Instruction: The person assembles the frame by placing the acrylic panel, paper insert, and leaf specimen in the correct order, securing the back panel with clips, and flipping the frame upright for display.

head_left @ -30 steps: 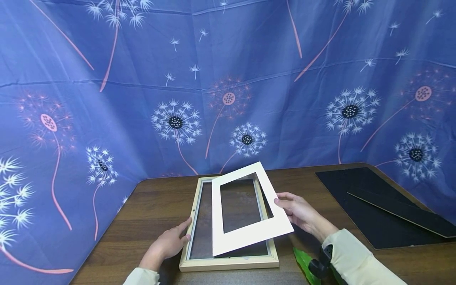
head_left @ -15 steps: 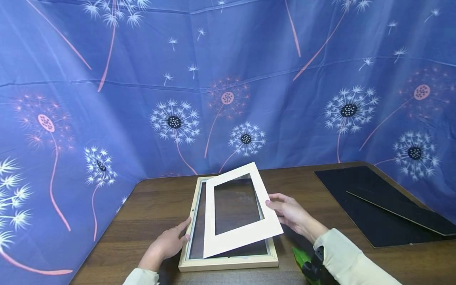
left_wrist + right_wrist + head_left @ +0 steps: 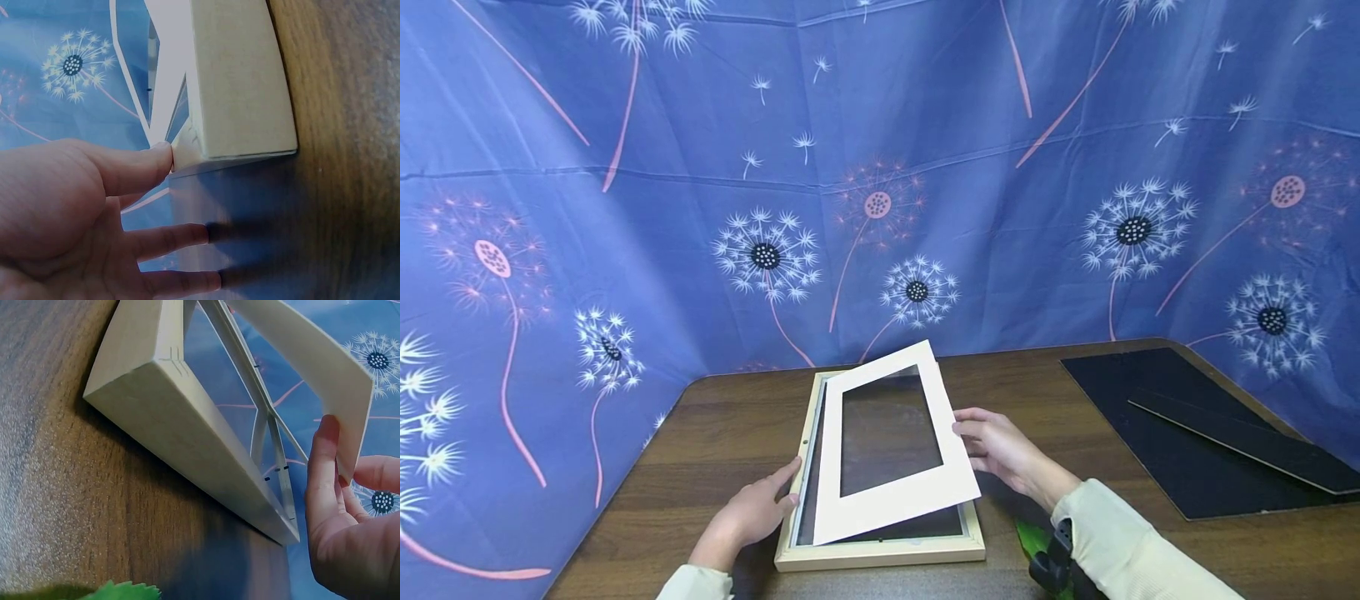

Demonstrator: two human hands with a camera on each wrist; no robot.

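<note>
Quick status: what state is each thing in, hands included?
Frame: lying flat on the table
White mat: tilted over the frame, right side lifted
Right hand: pinching the mat's right edge
Left hand: touching the frame's left side
Black board: lying on the table
Black flap: slanting across the board, attachment unclear
Leaf: green, partly hidden

The head view was brightly lit; the card [image 3: 895, 502] was nearly washed out; the counter [image 3: 715, 425] was softly shadowed.

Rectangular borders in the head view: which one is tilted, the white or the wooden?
The white mat, raised at a slant with its right edge pinched by the right hand; the wooden frame lies flat on the table.
</note>
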